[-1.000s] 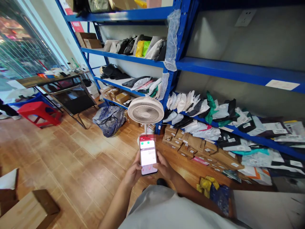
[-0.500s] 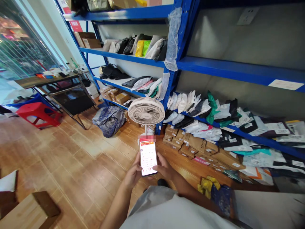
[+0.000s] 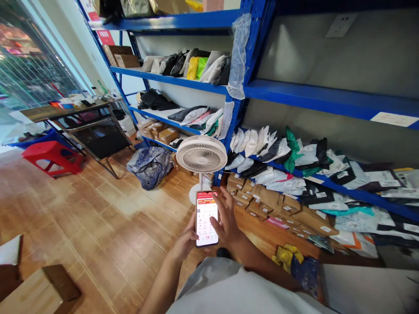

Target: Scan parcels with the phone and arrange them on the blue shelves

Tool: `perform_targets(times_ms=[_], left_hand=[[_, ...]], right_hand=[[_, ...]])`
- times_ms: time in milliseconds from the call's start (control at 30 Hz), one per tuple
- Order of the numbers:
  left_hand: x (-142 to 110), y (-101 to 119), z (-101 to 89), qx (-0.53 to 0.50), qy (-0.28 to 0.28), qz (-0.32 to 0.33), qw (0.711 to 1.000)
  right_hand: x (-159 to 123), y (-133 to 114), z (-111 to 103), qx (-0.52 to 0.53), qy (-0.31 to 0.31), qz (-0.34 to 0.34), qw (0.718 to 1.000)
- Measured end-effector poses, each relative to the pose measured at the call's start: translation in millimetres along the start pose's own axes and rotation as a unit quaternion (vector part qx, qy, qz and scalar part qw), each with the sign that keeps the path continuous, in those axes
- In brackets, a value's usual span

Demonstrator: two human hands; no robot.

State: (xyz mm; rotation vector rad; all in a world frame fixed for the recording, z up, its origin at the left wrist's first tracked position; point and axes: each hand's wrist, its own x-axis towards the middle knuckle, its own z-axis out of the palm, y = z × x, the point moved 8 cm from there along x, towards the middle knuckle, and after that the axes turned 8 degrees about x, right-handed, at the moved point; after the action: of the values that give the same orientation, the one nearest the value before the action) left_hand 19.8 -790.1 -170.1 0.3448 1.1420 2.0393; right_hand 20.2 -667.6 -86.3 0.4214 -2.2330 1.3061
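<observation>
A smartphone (image 3: 207, 220) with a lit white and red screen is held upright in front of my body. My left hand (image 3: 183, 240) is closed round its left side, thumb at the lower left edge of the screen. Over the phone's right side is my right hand (image 3: 227, 220), fingers apart, with the thumb and a fingertip over the screen; whether they touch the glass I cannot tell. Just beyond the phone stands a white fan (image 3: 202, 155) on a thin stem, its base partly hidden by the phone.
Blue shelving (image 3: 183, 82) holds many bagged parcels (image 3: 252, 139). Cardboard boxes (image 3: 270, 200) line the floor under it. At left are a red stool (image 3: 54, 157), a folding chair (image 3: 104, 139) and a cluttered table (image 3: 42, 112). A large carton (image 3: 42, 290) lies at the lower left.
My right hand has let go of the phone's lower right edge and risen over the screen with spread fingers. The phone has shifted slightly right and down in my left hand.
</observation>
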Motion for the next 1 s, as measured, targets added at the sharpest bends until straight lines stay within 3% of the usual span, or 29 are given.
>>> perform_targets(times_ms=[433, 767, 1000], left_hand=[[-0.5, -0.5, -0.9, -0.009, 0.002, -0.006, 1.000], [-3.6, 5.3, 8.7, 0.019, -0.004, -0.034, 0.999], [1.6, 3.8, 3.1, 0.001, 0.024, 0.019, 1.000]], right_hand=[[-2.8, 3.3, -1.0, -0.022, 0.000, 0.001, 1.000], [-3.2, 2.5, -2.7, -0.021, -0.005, 0.006, 1.000], [-4.3, 2.2, -5.3, 0.003, 0.007, 0.011, 1.000]])
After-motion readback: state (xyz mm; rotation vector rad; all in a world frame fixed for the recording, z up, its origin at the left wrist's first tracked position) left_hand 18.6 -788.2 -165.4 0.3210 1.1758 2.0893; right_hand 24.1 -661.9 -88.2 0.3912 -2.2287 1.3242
